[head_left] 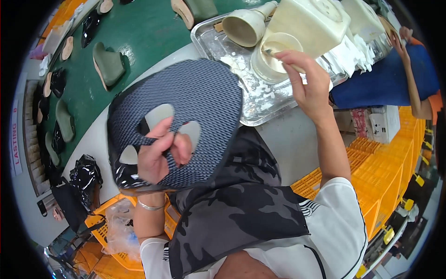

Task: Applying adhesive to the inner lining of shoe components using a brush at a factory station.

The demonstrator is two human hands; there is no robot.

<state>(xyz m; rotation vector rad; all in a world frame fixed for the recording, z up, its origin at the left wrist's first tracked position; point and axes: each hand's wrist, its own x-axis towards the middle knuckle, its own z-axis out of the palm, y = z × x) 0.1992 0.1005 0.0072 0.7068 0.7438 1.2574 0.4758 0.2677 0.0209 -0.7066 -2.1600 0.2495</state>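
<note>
Running along the left rim of your view, a white panel (pixel 16 135) carries red lettering set sideways; a white cardboard carton (pixel 386 123) on the right bears dark print too small to tell. The green and pale grey tabletop (pixel 151 35) curves around you, with olive-green shoe uppers on tan soles (pixel 109 66) and glossy black shoe uppers (pixel 90 29) spread over its green part. Yellow-orange plastic crates (pixel 390 156) stand to your right and below the tabletop's edge, and a co-worker in a blue apron (pixel 371 92) is near the far end of the metal tray.

The large rounded grey-blue pad of woven-looking material (pixel 200 88) is in front of you, above your lap, its ribbed face turned up. Three pale grey rounded pieces (pixel 128 155) show against it. Your left hand (pixel 162 151) is over the pad with its fingers curled and blurred; you cannot tell what it grips. Your right hand (pixel 306 81) is closed in a pinch on a slim pale-handled stick (pixel 269 52), whose tip is inside the round cream plastic tub (pixel 265 69). That tub sits on the white-smeared shiny metal tray (pixel 254 114), beside a cream plastic funnel (pixel 242 29) and a boxy yellowish-white jug (pixel 302 28).
</note>
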